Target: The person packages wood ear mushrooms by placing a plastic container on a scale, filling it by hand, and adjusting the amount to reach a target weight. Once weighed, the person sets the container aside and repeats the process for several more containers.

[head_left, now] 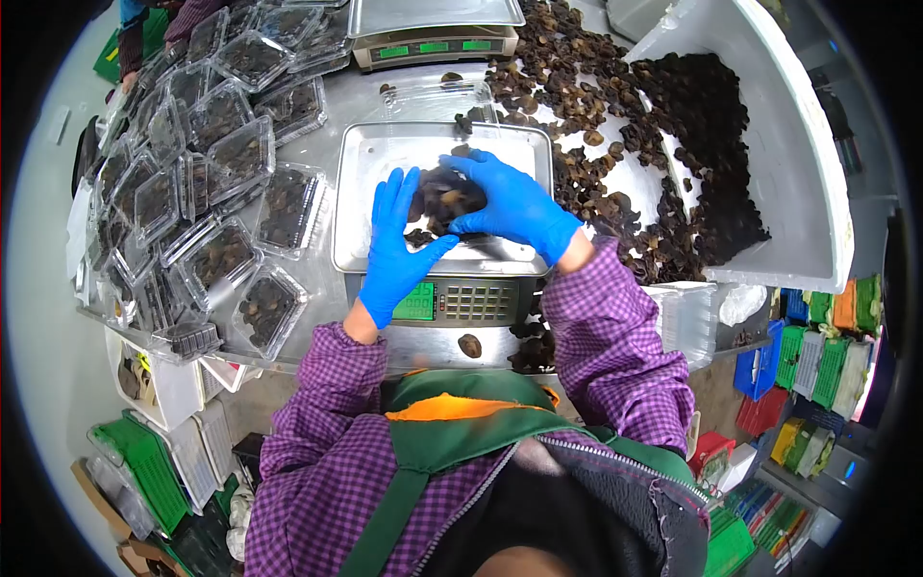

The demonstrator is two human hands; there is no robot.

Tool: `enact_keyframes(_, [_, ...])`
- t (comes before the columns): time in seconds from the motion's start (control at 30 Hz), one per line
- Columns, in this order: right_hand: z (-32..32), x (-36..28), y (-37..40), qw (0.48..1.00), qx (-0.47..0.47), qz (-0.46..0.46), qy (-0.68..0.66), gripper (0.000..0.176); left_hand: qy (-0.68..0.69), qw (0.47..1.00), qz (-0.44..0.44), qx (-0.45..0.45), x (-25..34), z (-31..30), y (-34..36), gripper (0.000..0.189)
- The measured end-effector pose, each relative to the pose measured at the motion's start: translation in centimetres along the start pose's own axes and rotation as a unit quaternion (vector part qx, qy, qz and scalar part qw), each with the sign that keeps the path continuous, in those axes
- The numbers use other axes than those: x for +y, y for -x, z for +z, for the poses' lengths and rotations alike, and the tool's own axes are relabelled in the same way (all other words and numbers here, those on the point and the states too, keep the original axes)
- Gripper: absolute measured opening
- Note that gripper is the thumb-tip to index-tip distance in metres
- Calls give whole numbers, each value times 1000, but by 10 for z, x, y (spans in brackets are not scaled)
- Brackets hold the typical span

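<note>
Both blue-gloved hands are on the heap of dark dried mushrooms (444, 197), which sits mid-pan on the shiny steel weighing tray (370, 159) of the digital scale (481, 303). Left hand (396, 250) is flat, fingers spread, pressed to the heap's side. Right hand (510, 204) is curled over the top, gripping a clump. My read: I'm gathering the portion. I'd pull stray bits inward, centre the heap, put no weight on the tray, then lift both hands clear before trusting the green display (415, 303).

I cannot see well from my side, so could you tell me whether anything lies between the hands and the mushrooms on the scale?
Nothing visible does: the left hand and the right hand both touch the mushrooms on the scale pan.
</note>
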State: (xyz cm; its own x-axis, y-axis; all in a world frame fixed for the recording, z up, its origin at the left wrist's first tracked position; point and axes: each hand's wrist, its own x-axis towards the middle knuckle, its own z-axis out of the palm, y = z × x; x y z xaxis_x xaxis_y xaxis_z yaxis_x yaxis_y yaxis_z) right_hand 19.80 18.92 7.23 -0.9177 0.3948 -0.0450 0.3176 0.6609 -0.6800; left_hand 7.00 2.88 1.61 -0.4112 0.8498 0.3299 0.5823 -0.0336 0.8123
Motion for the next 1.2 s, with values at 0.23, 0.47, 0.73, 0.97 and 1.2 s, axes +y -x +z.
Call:
enact_keyframes(0.23, [-21,9,27,971,152,92,-160,44,62,996,-63,10,-4,-9,7,66])
enact_keyframes(0.47, [33,167,132,958,141,233,90,39,169,964,-162,128,-33,-36,13,39])
enact_keyframes(0.73, [40,168,147,960,42,258,104,20,216,944,-184,170,-17,-62,14,37])
enact_keyframes(0.97, [0,156,159,929,135,330,94,27,203,953,-185,125,-35,-55,22,38])
enact_keyframes(1.2, [-6,60,94,962,224,156,-24,55,81,988,-123,52,-30,-28,14,39])
